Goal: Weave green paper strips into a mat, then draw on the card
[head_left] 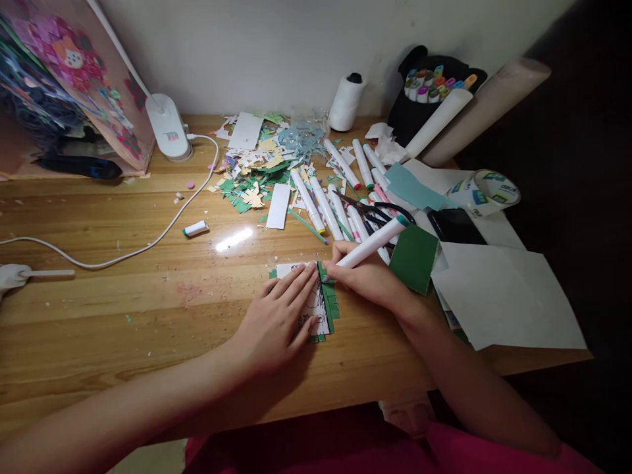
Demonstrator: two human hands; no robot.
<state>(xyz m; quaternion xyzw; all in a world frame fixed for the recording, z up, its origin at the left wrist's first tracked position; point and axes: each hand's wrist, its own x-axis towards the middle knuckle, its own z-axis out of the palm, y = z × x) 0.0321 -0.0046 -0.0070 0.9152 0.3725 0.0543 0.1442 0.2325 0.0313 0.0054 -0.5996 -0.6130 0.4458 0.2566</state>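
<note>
My left hand [276, 316] lies flat, fingers stretched out, pressing down a small white card with a line drawing [316, 309] that rests on fringed green paper [330, 299]. My right hand [368, 276] is closed round a white marker with a green cap [375, 242]. The marker's tip touches the card's top right edge. A dark green paper square [413, 258] lies just right of that hand.
Several white markers [326, 204] and black scissors [375, 210] lie behind the hands. Paper scraps [257, 171] pile further back. A lamp base [168, 128] with a white cable [148, 243], a thread spool [345, 102], a marker case [429, 85], a tape roll [486, 191], a phone [454, 225] and white sheets [508, 296] sit around.
</note>
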